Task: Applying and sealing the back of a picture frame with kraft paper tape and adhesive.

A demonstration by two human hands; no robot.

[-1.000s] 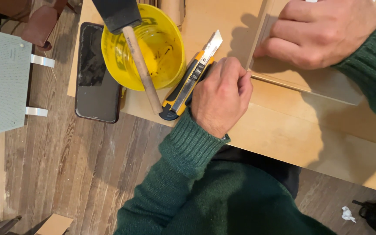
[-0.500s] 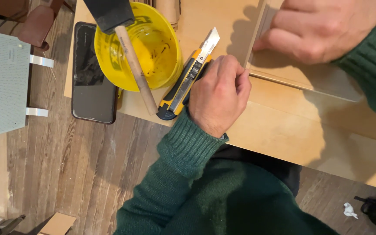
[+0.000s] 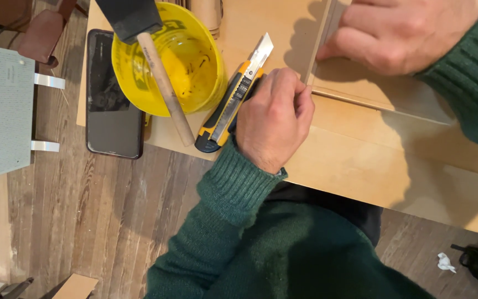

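Two hands on the wood surface, both working one thin board.

Left hand is curled shut at the board's near corner, fingertips pinching its edge, seemingly to steady it; the yellow utility knife lies just beside it, blade out, not held. Right hand presses flat on the board's top, fingers together, pinning it down. Yellow tub with a foam brush resting in it, and a dark phone, sit well clear on my left.
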